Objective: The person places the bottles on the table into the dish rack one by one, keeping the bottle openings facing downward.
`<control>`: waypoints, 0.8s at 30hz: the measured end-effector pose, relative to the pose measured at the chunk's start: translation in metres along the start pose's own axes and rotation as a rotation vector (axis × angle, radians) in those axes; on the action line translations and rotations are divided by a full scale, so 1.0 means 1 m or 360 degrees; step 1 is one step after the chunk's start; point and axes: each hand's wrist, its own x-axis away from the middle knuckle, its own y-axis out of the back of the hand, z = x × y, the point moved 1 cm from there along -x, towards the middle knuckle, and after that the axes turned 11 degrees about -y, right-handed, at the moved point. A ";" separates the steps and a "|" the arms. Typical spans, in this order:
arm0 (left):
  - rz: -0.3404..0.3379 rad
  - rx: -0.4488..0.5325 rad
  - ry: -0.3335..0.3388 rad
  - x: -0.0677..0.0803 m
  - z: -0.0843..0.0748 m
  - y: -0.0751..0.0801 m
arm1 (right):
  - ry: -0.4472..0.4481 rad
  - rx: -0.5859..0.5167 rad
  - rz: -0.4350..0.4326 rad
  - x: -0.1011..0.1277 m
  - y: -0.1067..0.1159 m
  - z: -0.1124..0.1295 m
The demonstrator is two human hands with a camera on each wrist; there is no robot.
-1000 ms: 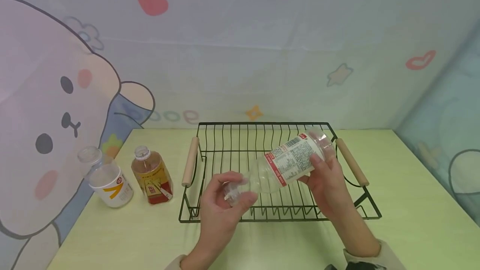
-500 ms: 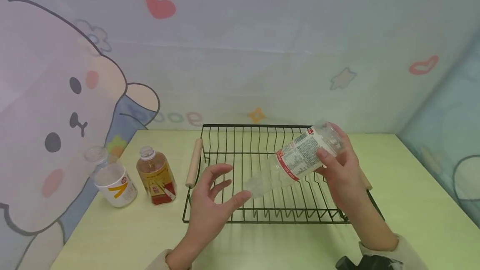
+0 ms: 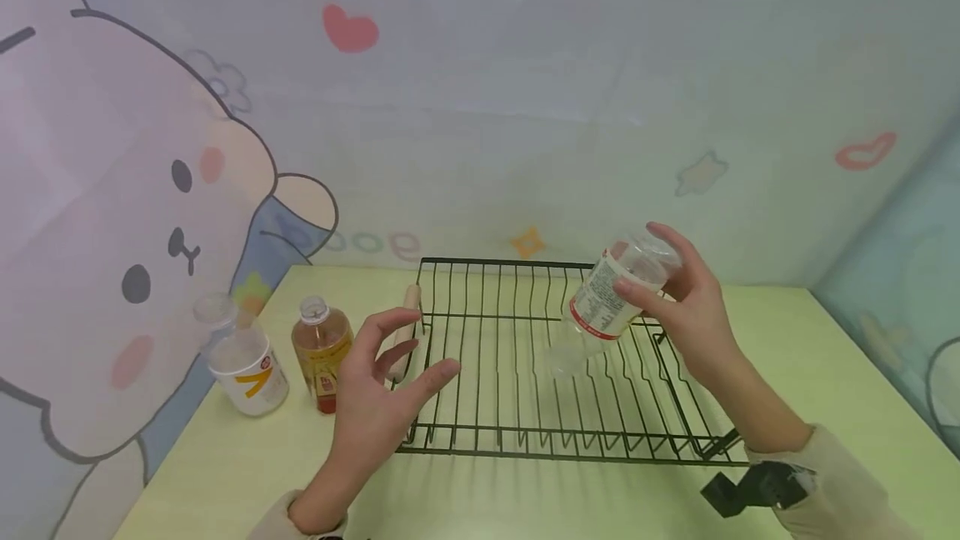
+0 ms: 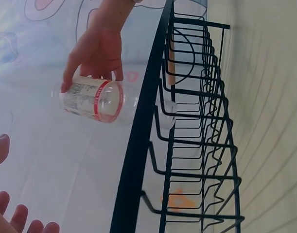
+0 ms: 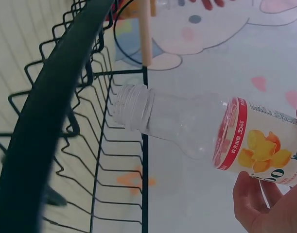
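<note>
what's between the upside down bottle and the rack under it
Nothing visible. The right hand grips the empty bottle by its base end, open neck tilted down over the wire rack. Only bare wires lie below the neck. The left hand is off to the side, open.

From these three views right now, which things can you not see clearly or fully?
- Clear bottle: the small print on its label is too small to read in the head view.
- Right hand: in the right wrist view the frame edge cuts it off; only fingertips show.
- Left hand: only fingertips show at the left wrist view's edge.
- Two bottles by the wall: their labels are too small to read.
</note>
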 end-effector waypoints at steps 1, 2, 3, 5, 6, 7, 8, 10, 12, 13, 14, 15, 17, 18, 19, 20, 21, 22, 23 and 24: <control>-0.0004 0.0008 -0.0009 0.000 0.000 0.001 | -0.0011 0.0039 -0.0006 -0.003 0.001 -0.001; -0.0007 0.0009 -0.0013 0.000 0.000 0.002 | -0.0020 0.0076 -0.0009 -0.006 0.001 -0.003; -0.0013 0.0002 -0.0015 0.001 0.000 0.004 | -0.0030 0.0111 -0.0009 -0.008 0.002 -0.004; -0.0029 -0.0010 -0.0043 0.000 0.002 0.007 | -0.0055 0.0175 -0.0007 -0.013 0.003 -0.007; -0.0035 -0.0026 -0.0069 0.000 0.002 0.008 | -0.0068 0.0213 -0.0008 -0.016 0.003 -0.009; -0.0043 -0.0049 -0.0109 -0.002 0.002 0.010 | -0.0085 0.0251 -0.0010 -0.019 0.004 -0.010; -0.0052 -0.0077 -0.0149 -0.003 0.002 0.013 | -0.0105 0.0283 -0.0010 -0.021 0.005 -0.011; -0.0066 -0.0142 -0.0230 -0.007 0.003 0.017 | -0.0144 0.0337 -0.0009 -0.026 0.008 -0.012; -0.0077 -0.0247 -0.0304 -0.011 0.004 0.023 | -0.0181 0.0378 -0.0005 -0.031 0.012 -0.012; -0.0082 -0.0302 -0.0336 -0.014 0.004 0.026 | -0.0200 0.0391 -0.0004 -0.034 0.015 -0.012; -0.0087 -0.0360 -0.0352 -0.017 0.004 0.029 | -0.0215 0.0404 0.0001 -0.036 0.017 -0.013; -0.0093 -0.0424 -0.0381 -0.020 0.005 0.033 | -0.0228 0.0420 0.0003 -0.038 0.020 -0.013; -0.0107 -0.0532 -0.0402 -0.026 0.006 0.039 | -0.0251 0.0466 0.0001 -0.042 0.025 -0.015; -0.0112 -0.0574 -0.0401 -0.029 0.006 0.043 | -0.0264 0.0488 0.0003 -0.044 0.027 -0.016; -0.0115 -0.0611 -0.0393 -0.031 0.007 0.046 | -0.0275 0.0512 0.0001 -0.045 0.030 -0.016; -0.0118 -0.0643 -0.0371 -0.033 0.007 0.049 | -0.0286 0.0528 0.0002 -0.046 0.032 -0.017; -0.0119 -0.0674 -0.0351 -0.035 0.007 0.051 | -0.0299 0.0540 0.0003 -0.047 0.035 -0.019; -0.0111 -0.0694 -0.0316 -0.036 0.007 0.054 | -0.0312 0.0552 0.0003 -0.047 0.038 -0.020; -0.0104 -0.0718 -0.0291 -0.037 0.007 0.056 | -0.0324 0.0563 0.0007 -0.048 0.040 -0.021; -0.0098 -0.0737 -0.0279 -0.038 0.008 0.057 | -0.0335 0.0570 0.0011 -0.048 0.043 -0.022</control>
